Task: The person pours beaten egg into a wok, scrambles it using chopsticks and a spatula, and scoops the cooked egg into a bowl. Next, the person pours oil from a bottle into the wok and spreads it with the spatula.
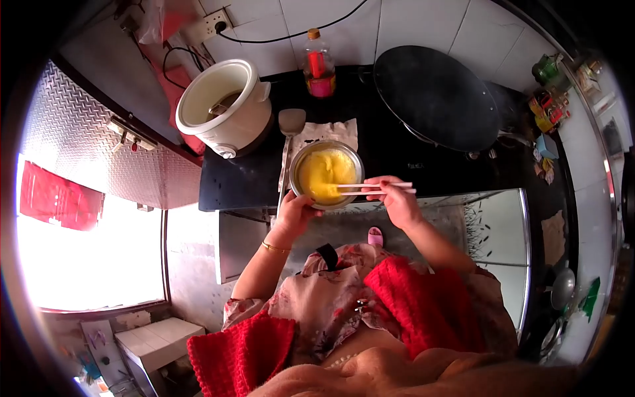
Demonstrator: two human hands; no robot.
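Head view: the drinks bottle (317,73) at the back of the counter wears a red, pink and yellow label, its lettering too small to read. Small pale marks by the stove's front edge are also illegible.

The counter (228,182) is black and shiny, backed by a white tile wall (347,30) with a power socket (215,25). A white electric cooker (243,122) stands at the left, a large dark wok (433,96) at the right. A metal turner (292,122) lies beside a crumpled cloth (342,132). Bright light fills the window (92,264) at far left.

The metal bowl (360,164) is at the counter's front edge, before the cloth; whether it rests there I cannot tell. Inside, glossy yellow liquid (319,173) shows swirls and paler froth near the rim. The left hand (296,213) grips the bowl's lower left side. The right hand (400,205) is closed around two pale chopsticks (354,186), tips in the liquid.
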